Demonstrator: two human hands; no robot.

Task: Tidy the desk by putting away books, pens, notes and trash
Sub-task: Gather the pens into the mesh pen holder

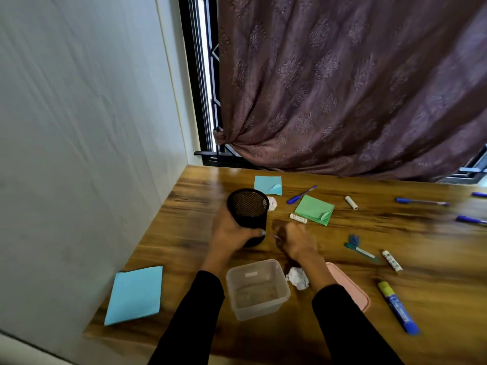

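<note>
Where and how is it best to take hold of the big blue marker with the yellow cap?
Probably grip the big blue marker with the yellow cap across the middle of its barrel, coming from above. It lies flat on the wooden desk, with bare wood on both long sides.

Pretty dim room, the only daylight was leaking through a bright strip of window [208, 75] beside the curtain [342, 88]. Motion blur smeared the desk's [395, 233] right side, and wide-angle distortion bent the edges.

pen holder [249, 216] left of note pad [315, 209] | box [257, 288] in front of holder | paper ball [297, 278] right of box
</note>
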